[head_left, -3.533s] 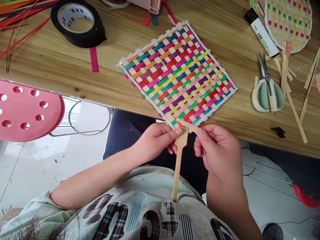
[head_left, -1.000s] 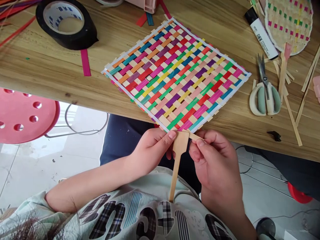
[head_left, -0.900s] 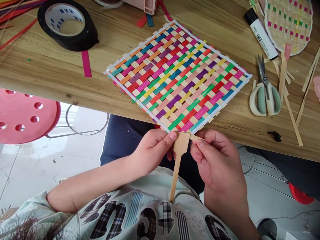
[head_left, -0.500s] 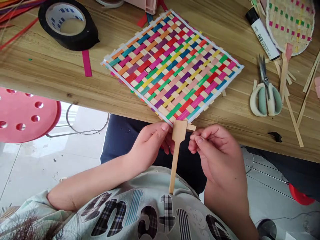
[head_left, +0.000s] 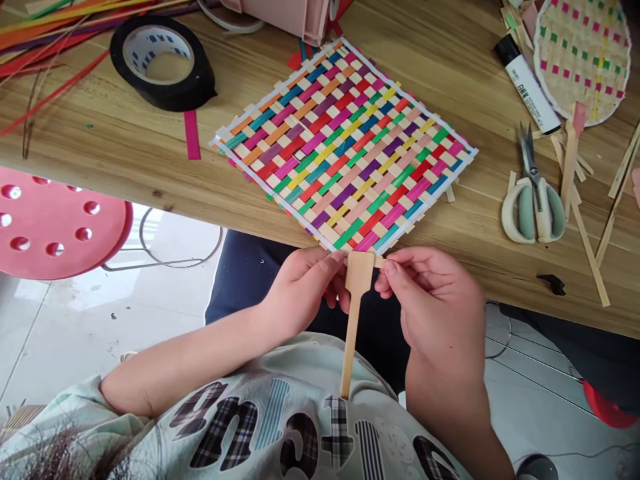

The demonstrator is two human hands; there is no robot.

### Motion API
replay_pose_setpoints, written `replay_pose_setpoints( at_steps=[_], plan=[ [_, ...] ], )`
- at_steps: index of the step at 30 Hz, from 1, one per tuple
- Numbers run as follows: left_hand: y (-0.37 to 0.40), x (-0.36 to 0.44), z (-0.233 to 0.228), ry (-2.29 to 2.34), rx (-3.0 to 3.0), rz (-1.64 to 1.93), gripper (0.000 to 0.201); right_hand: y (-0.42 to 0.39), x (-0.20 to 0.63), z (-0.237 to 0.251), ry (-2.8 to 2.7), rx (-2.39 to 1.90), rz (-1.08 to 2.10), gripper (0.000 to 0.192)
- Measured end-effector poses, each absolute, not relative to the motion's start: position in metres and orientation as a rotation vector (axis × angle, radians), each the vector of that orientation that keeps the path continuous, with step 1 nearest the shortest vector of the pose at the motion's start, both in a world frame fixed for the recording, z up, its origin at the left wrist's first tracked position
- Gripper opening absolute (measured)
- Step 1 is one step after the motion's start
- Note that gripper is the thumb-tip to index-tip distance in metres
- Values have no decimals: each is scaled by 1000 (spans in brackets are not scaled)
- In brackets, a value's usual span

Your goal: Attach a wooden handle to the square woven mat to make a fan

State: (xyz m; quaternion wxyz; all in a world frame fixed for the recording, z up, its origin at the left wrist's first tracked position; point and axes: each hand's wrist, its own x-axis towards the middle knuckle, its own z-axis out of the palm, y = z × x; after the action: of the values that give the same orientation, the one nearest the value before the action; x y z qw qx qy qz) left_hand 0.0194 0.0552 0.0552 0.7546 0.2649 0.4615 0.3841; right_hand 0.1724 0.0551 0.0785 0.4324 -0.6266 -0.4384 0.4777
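A square mat woven from many-coloured strips [head_left: 345, 143] lies on the wooden table [head_left: 100, 147], its near corner over the table's front edge. At that corner a pale wooden handle [head_left: 354, 313] with a wide flat head hangs down toward my lap. My left hand [head_left: 303, 288] pinches the head of the handle from the left. My right hand [head_left: 433, 303] pinches it from the right, fingertips on a thin pale strip that sticks out beside the head.
A black tape roll [head_left: 163, 63] and a pink strip [head_left: 191, 135] lie at the back left. Scissors [head_left: 533, 200], a marker [head_left: 528, 85], a round woven fan [head_left: 583, 57] and loose pale strips [head_left: 590, 247] sit at the right. A red stool [head_left: 55, 223] stands left.
The mat has shifted back and forth on the table. The thin strip under my right fingers sticks out less than before. Both hands stay at the mat's near corner.
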Motion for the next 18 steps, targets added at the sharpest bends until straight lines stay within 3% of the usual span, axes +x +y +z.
replay_pose_setpoints(
  at_steps=[10, 14, 18],
  plan=[
    [54, 16, 54, 951, 620, 810, 43, 62, 175, 78, -1142, -1517, 1262, 9],
    [43, 8, 54, 1132, 937, 925, 47, 61, 176, 77, -1118, -1513, 1244, 11],
    [37, 3, 56, 1451, 1404, 1065, 20, 59, 176, 76, -1123, -1540, 1192, 7]
  ],
)
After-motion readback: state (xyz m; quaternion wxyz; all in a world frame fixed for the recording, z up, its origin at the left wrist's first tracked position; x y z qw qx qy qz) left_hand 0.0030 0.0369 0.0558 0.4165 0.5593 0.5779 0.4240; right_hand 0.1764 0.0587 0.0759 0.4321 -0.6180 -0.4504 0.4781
